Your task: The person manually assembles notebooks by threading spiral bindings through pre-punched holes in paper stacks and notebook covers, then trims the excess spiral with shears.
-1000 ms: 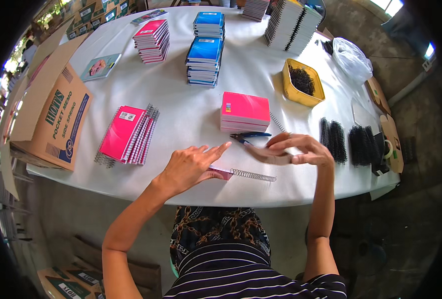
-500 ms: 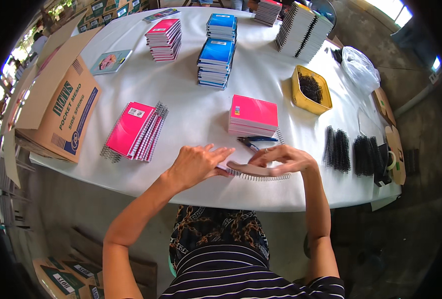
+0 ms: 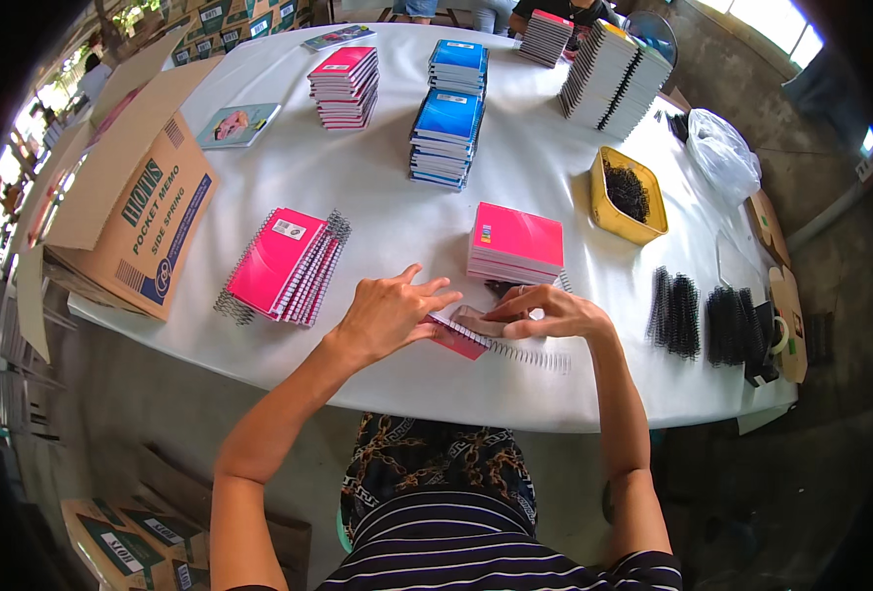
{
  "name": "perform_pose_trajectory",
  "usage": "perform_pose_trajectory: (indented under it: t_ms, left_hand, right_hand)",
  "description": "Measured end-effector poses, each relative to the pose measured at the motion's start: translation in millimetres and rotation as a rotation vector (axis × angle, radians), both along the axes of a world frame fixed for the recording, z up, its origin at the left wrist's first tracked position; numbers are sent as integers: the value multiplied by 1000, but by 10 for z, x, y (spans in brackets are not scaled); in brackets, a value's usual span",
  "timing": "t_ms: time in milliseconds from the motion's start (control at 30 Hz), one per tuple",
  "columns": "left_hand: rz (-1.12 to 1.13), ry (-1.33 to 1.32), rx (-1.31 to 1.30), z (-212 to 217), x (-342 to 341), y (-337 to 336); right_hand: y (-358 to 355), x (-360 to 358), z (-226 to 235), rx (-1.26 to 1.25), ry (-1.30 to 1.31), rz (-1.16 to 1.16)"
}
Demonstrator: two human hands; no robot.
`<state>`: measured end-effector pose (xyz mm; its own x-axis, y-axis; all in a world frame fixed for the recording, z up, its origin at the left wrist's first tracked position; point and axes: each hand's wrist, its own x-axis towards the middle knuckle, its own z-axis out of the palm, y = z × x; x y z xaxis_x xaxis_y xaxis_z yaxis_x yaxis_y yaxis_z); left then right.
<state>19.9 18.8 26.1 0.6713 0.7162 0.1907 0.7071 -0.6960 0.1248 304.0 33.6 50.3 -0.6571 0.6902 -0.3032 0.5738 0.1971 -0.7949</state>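
Note:
My left hand [image 3: 382, 313] grips a small pink notebook [image 3: 461, 341] by its edge, thumb below and the other fingers partly spread above. A silver spiral wire [image 3: 530, 356] runs along the notebook's holed edge, and its loose end sticks out to the right. In my right hand [image 3: 560, 311] a brownish curved strip [image 3: 476, 321] is pinched and lies against the spiral beside the notebook. Just beyond my hands stands a stack of pink-covered pads [image 3: 517, 236]. Dark pliers lie at its foot, mostly hidden by my right hand.
Spiral-bound pink notebooks [image 3: 274, 261] lie to the left, near a cardboard box [image 3: 151, 222]. Blue notebooks [image 3: 446, 118] and pink ones [image 3: 343, 89] are stacked farther back. At right are a yellow tub [image 3: 638, 229] of black coils and bundled black spirals [image 3: 675, 313]. A person sits across the table.
The spiral has moved farther along the notebook's edge, leaving a shorter loose end. My right hand and the strip have shifted slightly, and more of the notebook's pink cover shows. The whole view has shifted slightly.

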Motion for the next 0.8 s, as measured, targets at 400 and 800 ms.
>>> perform_pose_trajectory:
  t_ms: [400, 800]
  left_hand:
    - [88, -680, -322, -127, 10, 14]
    - [130, -1109, -629, -538, 12, -4]
  right_hand:
    - [62, -51, 20, 72, -30, -13]
    - [138, 45, 29, -22, 434, 45]
